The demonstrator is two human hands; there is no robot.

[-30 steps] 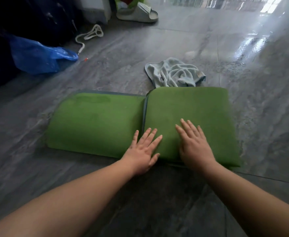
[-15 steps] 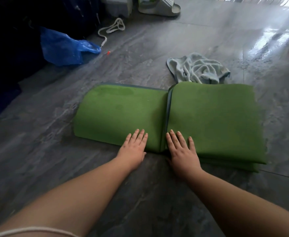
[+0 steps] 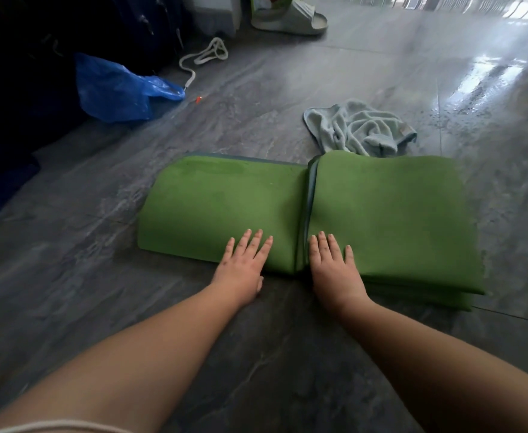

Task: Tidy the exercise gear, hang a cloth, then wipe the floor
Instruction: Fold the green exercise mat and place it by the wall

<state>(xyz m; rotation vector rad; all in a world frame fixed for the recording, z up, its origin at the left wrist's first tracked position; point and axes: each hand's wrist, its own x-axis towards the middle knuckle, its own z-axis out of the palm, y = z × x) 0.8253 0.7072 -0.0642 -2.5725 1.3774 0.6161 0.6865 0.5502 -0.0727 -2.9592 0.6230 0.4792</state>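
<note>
A green exercise mat (image 3: 381, 214) lies partly folded on the grey stone floor, with a thicker folded stack on the right and a single flat layer on the left. My left hand (image 3: 244, 267) rests flat on the near edge of the left layer, fingers straight. On the near left corner of the folded stack my right hand (image 3: 334, 270) presses flat. A crumpled pale blue cloth (image 3: 359, 129) lies on the floor just behind the mat.
A blue plastic bag (image 3: 116, 89) sits at the left by dark luggage (image 3: 53, 42). A white cord (image 3: 206, 56) and a grey slipper (image 3: 291, 17) lie further back. The floor at the right (image 3: 490, 89) shines wet.
Both hands have slid left and toward me, from the middle of the folded stack to its near edge, now straddling the fold line. The mat appears unmoved.
</note>
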